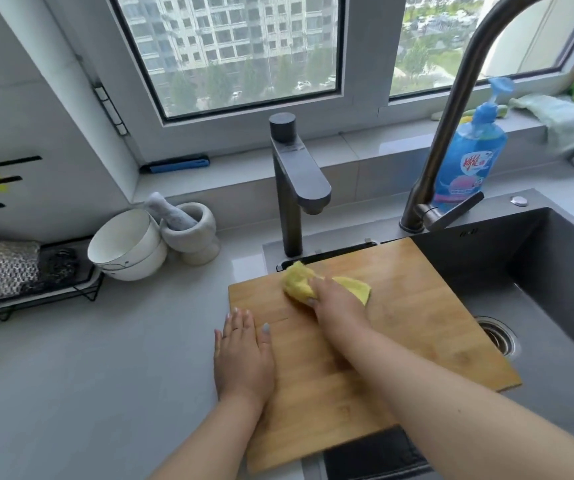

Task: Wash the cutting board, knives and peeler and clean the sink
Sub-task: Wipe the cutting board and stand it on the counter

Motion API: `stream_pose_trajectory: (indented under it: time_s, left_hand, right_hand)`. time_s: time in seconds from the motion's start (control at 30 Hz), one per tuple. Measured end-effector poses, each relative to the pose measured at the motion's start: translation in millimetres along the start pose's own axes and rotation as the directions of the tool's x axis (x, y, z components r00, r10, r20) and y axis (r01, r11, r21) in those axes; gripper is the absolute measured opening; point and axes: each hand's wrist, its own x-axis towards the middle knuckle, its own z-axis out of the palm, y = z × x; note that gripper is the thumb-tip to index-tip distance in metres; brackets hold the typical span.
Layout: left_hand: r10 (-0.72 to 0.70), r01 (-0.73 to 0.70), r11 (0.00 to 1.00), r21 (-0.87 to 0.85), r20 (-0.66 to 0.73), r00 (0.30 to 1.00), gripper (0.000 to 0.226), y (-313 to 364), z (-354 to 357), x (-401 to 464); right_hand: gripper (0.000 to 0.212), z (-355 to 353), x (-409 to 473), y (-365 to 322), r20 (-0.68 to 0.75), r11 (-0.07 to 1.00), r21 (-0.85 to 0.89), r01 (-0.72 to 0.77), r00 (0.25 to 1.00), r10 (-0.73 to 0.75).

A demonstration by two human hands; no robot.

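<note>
A wooden cutting board [417, 306] lies flat across the left part of the dark sink [555, 271], partly on the counter. My right hand [337, 306] presses a yellow cloth [299, 282] onto the board's far left area. Flat on the board's left edge rests my left hand [244, 355], fingers together, holding nothing. No knives or peeler are in sight.
Two taps rise behind the board: a dark square one [292, 181] and a tall curved one [451, 116]. A blue dish-soap bottle [469, 157] stands by the sill. White bowls [129, 247], a mortar with pestle [192, 230] and a rack of scourers [19, 271] sit left. The drain [496, 336] shows right.
</note>
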Motion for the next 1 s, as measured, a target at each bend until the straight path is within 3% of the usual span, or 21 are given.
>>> stream_pose_trajectory:
  time_s: [0.07, 0.13, 0.2, 0.23, 0.27, 0.3, 0.33, 0.37, 0.4, 0.5, 0.67, 0.77, 0.83, 0.93, 1.0]
  left_hand:
    - [0.002, -0.002, 1.0, -0.003, -0.007, 1.0, 0.101, -0.4, 0.7, -0.2]
    - [0.007, -0.007, 1.0, -0.008, -0.005, 1.0, 0.101, 0.6, -1.1, -0.7]
    - [0.009, -0.009, 1.0, -0.002, -0.002, 1.0, 0.099, 1.1, -1.7, -1.0]
    - [0.006, -0.006, 1.0, -0.003, -0.001, 1.0, 0.096, 0.9, -1.4, -0.9]
    - [0.002, -0.002, 1.0, -0.004, 0.003, 1.0, 0.093, 1.0, -1.2, -1.2]
    - [-0.002, 0.002, 1.0, -0.004, 0.007, 1.0, 0.092, 0.9, -0.7, -1.3]
    - [-0.004, 0.004, 1.0, -0.003, 0.011, 1.0, 0.093, 0.9, -0.7, -1.7]
    - [-0.007, 0.007, 1.0, -0.003, 0.016, 1.0, 0.095, 1.1, -1.4, -2.2]
    - [-0.009, 0.009, 1.0, -0.003, 0.02, 1.0, 0.093, 1.7, -2.1, -2.1]
    - [-0.015, 0.014, 1.0, 0.008, 0.035, 0.999, 0.067, 3.2, -2.5, -2.0]
    - [-0.017, 0.017, 1.0, 0.002, 0.045, 0.999, 0.061, 2.9, -4.6, -3.1]
    - [-0.024, 0.023, 0.999, 0.026, 0.053, 0.998, 0.062, 3.4, -4.2, -2.5]
    - [-0.026, 0.025, 0.999, 0.028, 0.051, 0.998, 0.074, 4.0, -4.9, -3.0]
    - [-0.03, 0.029, 0.999, 0.021, 0.038, 0.999, 0.094, 3.8, -5.2, -3.4]
    - [-0.035, 0.034, 0.999, 0.017, 0.044, 0.998, 0.074, 4.7, -6.3, -3.5]
  right_hand:
    - [0.039, 4.6, -18.8, -0.2, 0.064, 0.998, -0.012, 0.056, 0.996, -0.055]
    - [0.033, -1.9, -30.1, 7.6, 0.103, 0.998, 0.067, 0.015, 0.994, -0.022]
    - [0.027, -16.0, -36.5, 18.2, 0.13, 0.927, 0.354, -0.125, 0.988, 0.083]
    - [0.026, -24.8, -39.6, 22.1, 0.164, 0.797, 0.57, -0.203, 0.978, 0.132]
    - [0.027, -33.2, -42.7, 25.9, 0.219, 0.571, 0.775, -0.269, 0.963, 0.156]
    - [0.029, -39.9, -46.4, 30.6, 0.285, 0.277, 0.908, -0.314, 0.948, 0.141]
    - [0.033, -45.6, -51.2, 34.4, 0.341, -0.011, 0.94, -0.342, 0.935, 0.095]
    - [0.035, -50.2, -55.8, 36.9, 0.385, -0.216, 0.904, -0.369, 0.922, 0.037]
    - [0.036, -53.4, -59.0, 37.7, 0.418, -0.336, 0.852, -0.4, 0.908, -0.021]
    - [0.044, -57.0, -64.4, 39.2, 0.433, -0.449, 0.789, -0.42, 0.898, -0.08]
    - [0.053, -80.8, -60.8, 26.7, 0.329, -0.534, 0.781, -0.323, 0.94, -0.087]
    - [0.067, -115.6, -50.3, 5.5, 0.163, -0.47, 0.869, -0.154, 0.986, -0.02]
    - [0.064, -142.7, -42.4, -17.4, 0.02, -0.282, 0.959, -0.009, 0.999, 0.036]
    - [0.057, -178.1, -27.3, -54.0, -0.21, 0.289, 0.941, 0.177, 0.974, 0.087]
    - [0.057, -192.7, -13.9, -81.1, -0.346, 0.747, 0.614, 0.256, 0.937, -0.036]
